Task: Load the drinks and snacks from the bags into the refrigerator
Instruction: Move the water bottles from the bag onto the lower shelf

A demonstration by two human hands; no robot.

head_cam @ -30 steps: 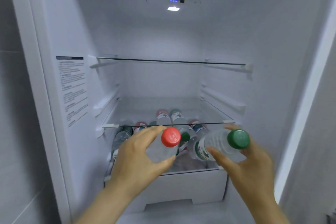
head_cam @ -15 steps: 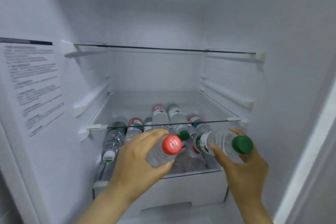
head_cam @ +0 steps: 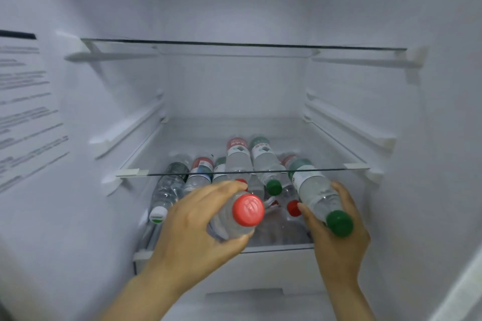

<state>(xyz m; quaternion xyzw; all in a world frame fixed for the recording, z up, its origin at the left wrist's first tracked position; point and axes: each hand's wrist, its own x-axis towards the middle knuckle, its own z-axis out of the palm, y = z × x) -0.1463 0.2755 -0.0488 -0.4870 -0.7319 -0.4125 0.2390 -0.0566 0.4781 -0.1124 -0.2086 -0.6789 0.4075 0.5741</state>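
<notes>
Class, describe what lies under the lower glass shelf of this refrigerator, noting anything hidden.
Water bottles lie sideways in a drawer, caps facing outward. The left hand, gripping a red-capped bottle, and the right hand, gripping a green-capped bottle, hide some at the front.

Head view, sole camera: wide-angle, worn on the person's head, set close before the open refrigerator point(head_cam: 234, 91), facing forward and slightly down into its cavity, upper glass shelf point(head_cam: 242, 44) across the upper frame, lower glass shelf point(head_cam: 326, 170) and drawer point(head_cam: 273, 266) below centre.
</notes>
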